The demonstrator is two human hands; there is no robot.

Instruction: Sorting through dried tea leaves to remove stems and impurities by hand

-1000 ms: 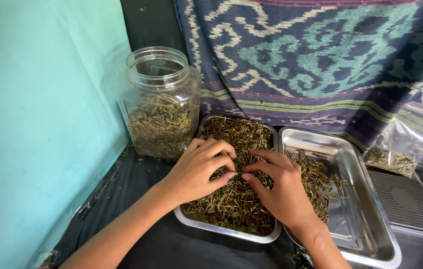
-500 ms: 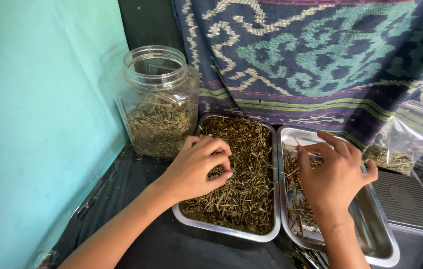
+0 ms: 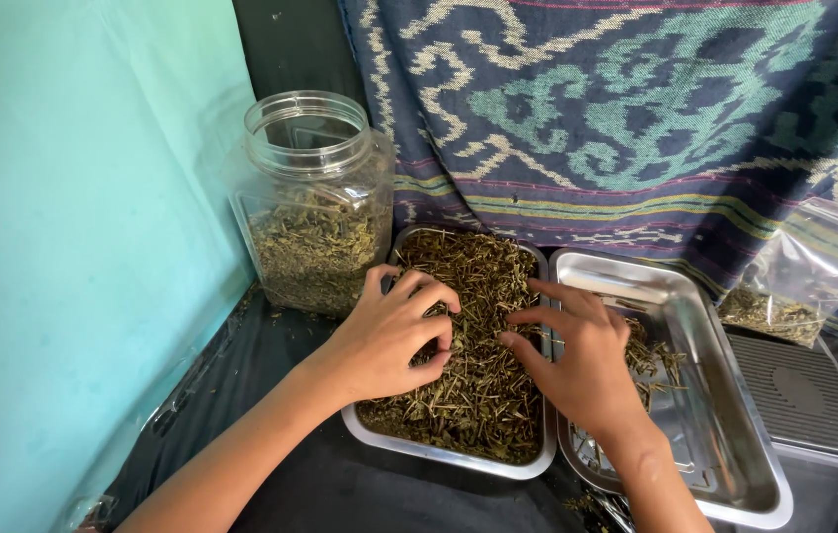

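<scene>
Head view. Two rectangular steel trays sit side by side, touching, on a black surface.

The left tray is filled with dried herb stems, brown-green and cut short. The left hand rests palm-down on the near-left part of this pile, fingers curled into the stems; whether it has closed on any stems cannot be told, as the fingertips are buried. The right hand crosses the shared rims of the two trays, palm down, fingers spread apart and reaching left so that the fingertips touch the pile in the left tray; nothing is clamped in it.

The right tray is mostly bare metal, with a small scatter of stems just right of the right hand.

Far left, just beside the left tray, stands an open clear plastic jar, about half full of the same dried material. To its left is a turquoise wall. Behind the trays hangs a patterned woven cloth. At far right a clear plastic bag holding some dried material leans against the cloth, above a flat grey ribbed platform.
</scene>
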